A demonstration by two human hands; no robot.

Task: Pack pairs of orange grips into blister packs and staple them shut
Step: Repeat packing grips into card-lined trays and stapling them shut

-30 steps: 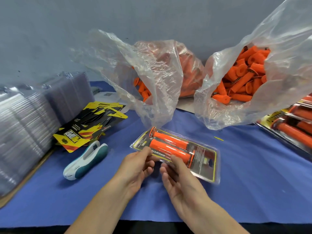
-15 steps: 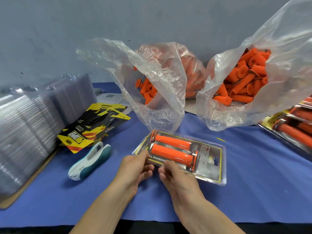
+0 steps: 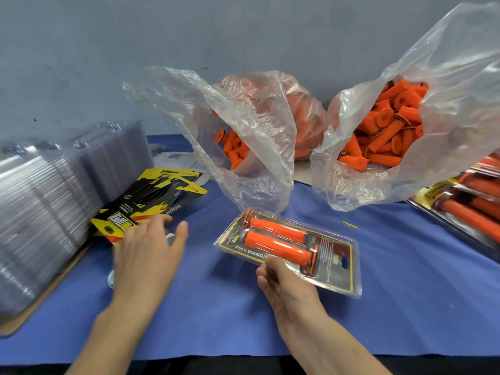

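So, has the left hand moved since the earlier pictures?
Yes. The left hand quit the blister pack and went left, now over the stapler beside the printed cards.

The blister pack (image 3: 334, 269) card reads "FULL DIAMON".

a blister pack (image 3: 324, 269) is seen lying on a blue cloth (image 3: 405, 307), with two orange grips (image 3: 278, 240) side by side inside it over a yellow-bordered card. its near edge is pinched by the right hand (image 3: 286, 285), thumb on top. the left hand (image 3: 147, 255) is spread, fingers extended, over a white and teal tool (image 3: 170, 240) that is mostly hidden beneath it. just beyond, black and yellow cards (image 3: 151, 201) are fanned against a stack of clear shells (image 3: 40, 212). behind the pack, two clear plastic bags (image 3: 251, 147) are filled with loose orange grips. at the right edge, finished packs (image 3: 465, 207) are laid.
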